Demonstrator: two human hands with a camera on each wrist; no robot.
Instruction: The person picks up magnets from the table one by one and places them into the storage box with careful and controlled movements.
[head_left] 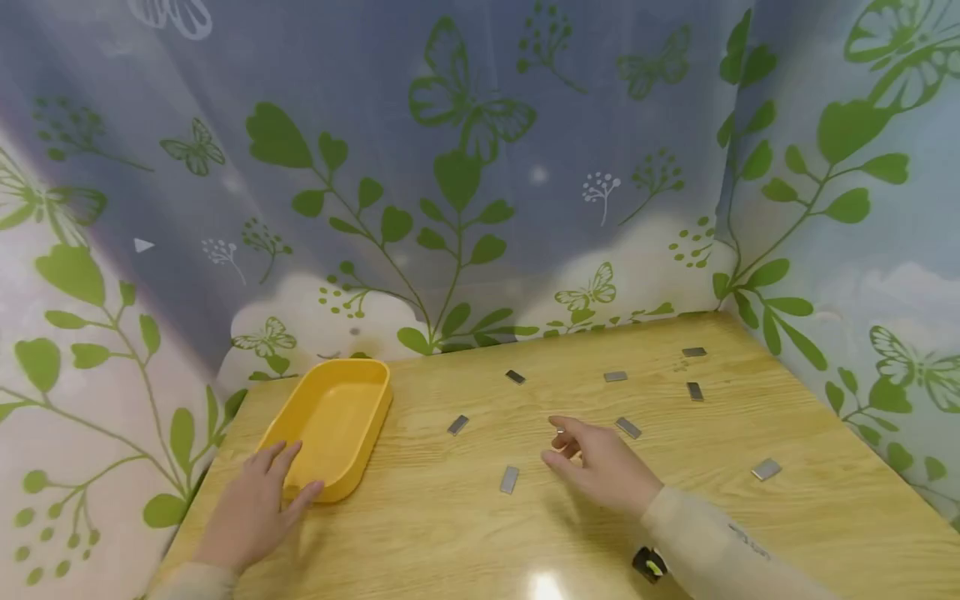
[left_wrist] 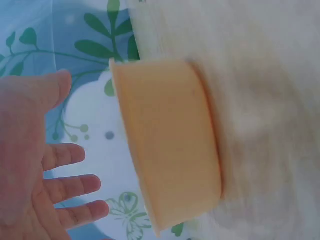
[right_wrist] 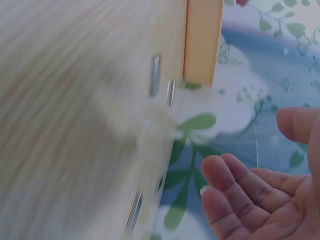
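The left hand (head_left: pixel 251 508) rests against the near end of the yellow tray (head_left: pixel 330 433), with the fingers relaxed and spread along its rim and wall; it does not clamp the tray. The tray stands on the left part of the wooden table (head_left: pixel 465 533), close to the edge and to the printed curtain (head_left: pixel 480 167). The right hand (head_left: pixel 600 467) hovers low over the middle of the table, its fingers loosely bent and holding nothing, as the right wrist view also shows. Small flat metal plates lie scattered on the table: one plate (head_left: pixel 628 427) just beside the fingertips, another plate (head_left: pixel 509 479) to the left of the hand, and others further back. In my judgement, such thin plates lie flush on the smooth wood, so the fingers may slide one away instead of lifting it. Also, the tray is only lightly held near the edge, so a push could shift it.
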